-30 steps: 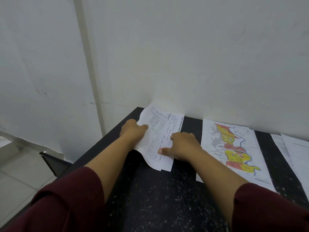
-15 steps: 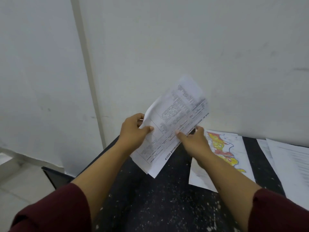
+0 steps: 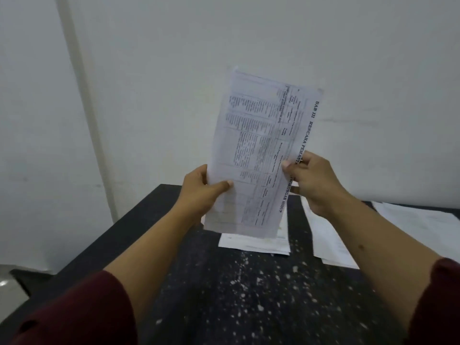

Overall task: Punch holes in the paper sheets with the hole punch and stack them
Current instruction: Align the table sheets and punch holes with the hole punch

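A printed paper sheet [image 3: 263, 150] with a table and a heading along its right edge is held upright above the black table [image 3: 224, 295]. My left hand [image 3: 201, 192] grips its lower left edge, thumb on the front. My right hand [image 3: 313, 180] pinches its right edge, thumb on the print. More white sheets [image 3: 256, 241] lie flat on the table below the held one. No hole punch shows in this view.
Other paper sheets [image 3: 328, 240] lie to the right on the table, and more [image 3: 423, 225] at the far right. A white wall stands right behind the table. The table's left edge drops to a tiled floor [image 3: 10, 290].
Both hands lifted the printed sheet off the table and raised it upright in front of the wall. The view tilted up a little.
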